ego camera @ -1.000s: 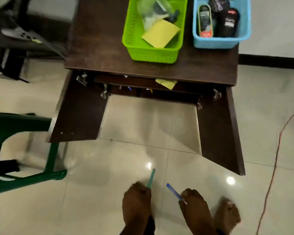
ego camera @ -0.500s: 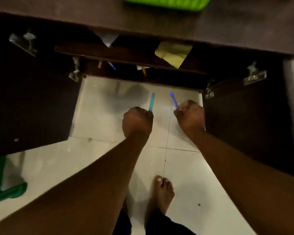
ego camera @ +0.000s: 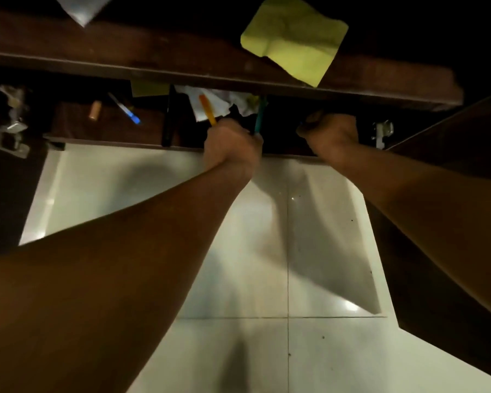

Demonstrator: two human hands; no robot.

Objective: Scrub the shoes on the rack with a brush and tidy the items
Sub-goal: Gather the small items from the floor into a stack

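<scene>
My left hand (ego camera: 231, 148) grips a teal brush handle (ego camera: 260, 117), its tip pushed into the lower shelf (ego camera: 102, 141) of the dark wooden cabinet. An orange brush (ego camera: 207, 109) lies on that shelf, just left of my knuckles. My right hand (ego camera: 332, 134) is curled in a fist at the shelf's right end. The blue brush it carried is hidden under the upper shelf edge (ego camera: 182, 72). No shoes are in view.
A yellow cloth (ego camera: 295, 41) hangs over the upper shelf. The lower shelf holds a blue-and-white brush (ego camera: 125, 110), a tan cylinder (ego camera: 94, 109), a black item (ego camera: 169, 117) and crumpled paper (ego camera: 210, 102). Open cabinet doors (ego camera: 451, 194) flank the tiled floor (ego camera: 267, 265).
I have leaned down and both hands have reached forward from over the floor into the lower shelf. The blue brush has gone out of sight under the upper shelf.
</scene>
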